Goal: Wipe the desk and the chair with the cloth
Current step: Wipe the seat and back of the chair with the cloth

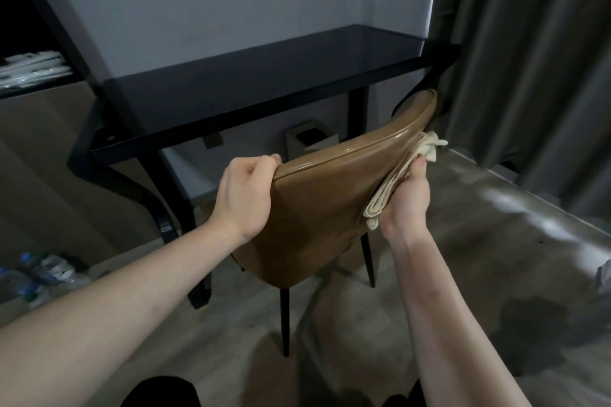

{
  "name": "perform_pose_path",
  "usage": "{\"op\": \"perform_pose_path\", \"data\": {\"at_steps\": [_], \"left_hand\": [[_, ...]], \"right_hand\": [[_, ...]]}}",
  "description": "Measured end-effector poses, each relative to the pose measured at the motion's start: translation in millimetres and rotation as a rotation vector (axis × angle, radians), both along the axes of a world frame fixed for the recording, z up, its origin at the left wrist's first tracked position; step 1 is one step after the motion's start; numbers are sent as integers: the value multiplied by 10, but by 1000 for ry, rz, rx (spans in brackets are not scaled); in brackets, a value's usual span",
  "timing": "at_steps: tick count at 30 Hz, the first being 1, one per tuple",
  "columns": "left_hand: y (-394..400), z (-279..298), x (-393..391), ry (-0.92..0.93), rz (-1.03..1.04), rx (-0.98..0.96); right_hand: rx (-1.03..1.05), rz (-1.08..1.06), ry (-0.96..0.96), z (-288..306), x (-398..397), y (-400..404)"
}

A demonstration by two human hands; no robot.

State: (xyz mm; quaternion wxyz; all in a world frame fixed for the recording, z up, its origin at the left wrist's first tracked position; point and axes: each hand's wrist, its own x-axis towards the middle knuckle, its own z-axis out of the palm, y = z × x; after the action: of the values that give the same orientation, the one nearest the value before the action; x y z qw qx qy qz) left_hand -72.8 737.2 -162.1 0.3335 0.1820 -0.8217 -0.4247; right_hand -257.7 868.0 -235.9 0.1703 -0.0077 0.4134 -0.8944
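Down at floor level on the left lie plastic bottles (pixel 39 277), beside the black desk (pixel 264 76). Left hand (pixel 244 195) grips the tan chair (pixel 317 208) back's top edge; behind it stands a small open-topped bin (pixel 310 139), contents unseen. Right hand (pixel 408 198) presses the folded cream cloth (pixel 393 185) against the chair's right side.

No readable text anywhere — bottle labels (pixel 36 277) too blurred.

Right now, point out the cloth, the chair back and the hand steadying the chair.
cloth (pixel 393 183): head view, on its folded middle, pressed to the chair.
chair back (pixel 317 208): head view, on the tan rear panel.
left hand (pixel 246 190): head view, on the back of the hand gripping the top edge.
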Motion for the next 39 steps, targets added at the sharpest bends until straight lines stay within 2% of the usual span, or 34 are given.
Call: {"op": "perform_pose_path", "data": {"at_steps": [3,7,10,13,17,22,25,31,35,39], "left_hand": [[0,-3,4,-11,-2,6],[15,-1,8,-11,15,-5],[10,-4,14,-7,13,-10],[-3,-26,11,7,14,-18],[-21,-32,-6,14,22,-18],[5,-28,-82,12,41,-15],[7,-24,-105,0,26,-15],[19,-4,-97,-18,12,4],[38,15,-86,-25,18,-5],[39,23,-81,-43,39,-11]], "right_hand": [[162,-48,158,63,166,-2],[302,-138,237,122,491,16],[275,-136,276,165,715,58],[331,-127,334,186,782,91],[396,-124,365,156,728,34],[364,-191,398,88,573,-67],[298,-190,345,19,351,-134],[219,-50,16,-489,-56,-329],[239,-76,-13,-633,48,-405],[322,-72,43,-423,354,-350]]}}
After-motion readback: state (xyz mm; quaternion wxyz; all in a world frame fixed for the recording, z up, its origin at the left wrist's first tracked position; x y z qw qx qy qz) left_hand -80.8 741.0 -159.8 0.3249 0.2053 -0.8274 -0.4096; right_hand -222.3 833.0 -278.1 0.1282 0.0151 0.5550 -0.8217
